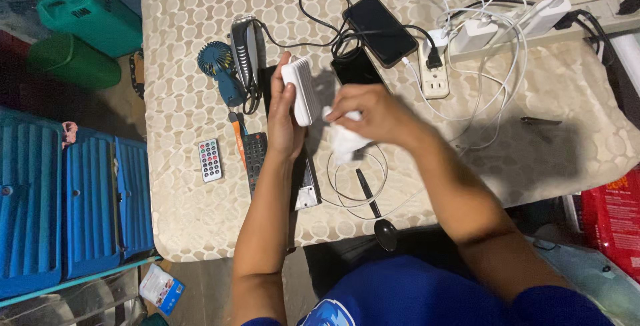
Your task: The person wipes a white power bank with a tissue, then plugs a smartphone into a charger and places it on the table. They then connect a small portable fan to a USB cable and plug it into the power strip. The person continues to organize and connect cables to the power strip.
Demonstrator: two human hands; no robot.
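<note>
White ribbed power bank stands gripped in the left hand while the right hand pinches a white cloth beside it.

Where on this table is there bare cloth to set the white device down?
Bare cloth lies left of the small white remote to the table edge, along the far edge above the blue fan, and on the right around the dark clip. The middle, around phone, cables and power strip, is crowded.

Single head-worn view, looking steeply down.
Close above the table; near edge at bottom, far edge at top of frame.
</note>
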